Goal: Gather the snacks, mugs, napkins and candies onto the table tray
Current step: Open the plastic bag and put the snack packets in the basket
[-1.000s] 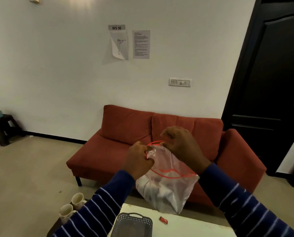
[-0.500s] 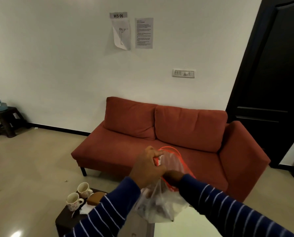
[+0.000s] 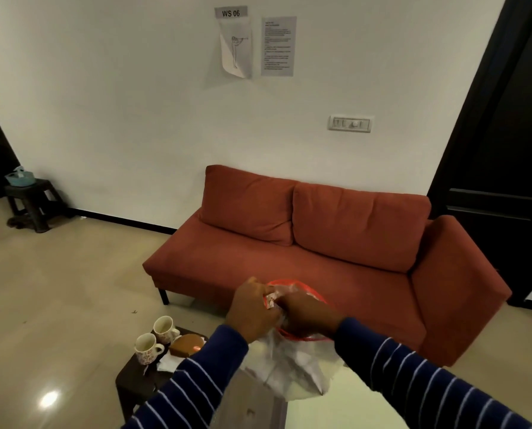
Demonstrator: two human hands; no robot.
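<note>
A clear plastic bag (image 3: 292, 370) with a red zip rim hangs above the white table (image 3: 335, 410), with pale contents inside. My left hand (image 3: 250, 311) grips the bag's rim on the left. My right hand (image 3: 308, 315) is at the bag's mouth, its fingers closed on the rim or on a small red-and-white wrapper there. Two floral mugs (image 3: 156, 339) stand on a dark low stool (image 3: 134, 382) at lower left, next to a brown round snack (image 3: 187, 346) and white napkins (image 3: 167, 363). The tray is hidden behind my left sleeve.
A red sofa (image 3: 320, 243) stands against the white wall ahead. A dark door (image 3: 512, 150) is at the right. A second dark stool (image 3: 32, 202) with a teal tissue box stands at far left on the beige floor.
My hands and the bag have dropped lower in view as my head tilted. My right hand went into the bag's mouth and now sits at the rim beside my left hand.
</note>
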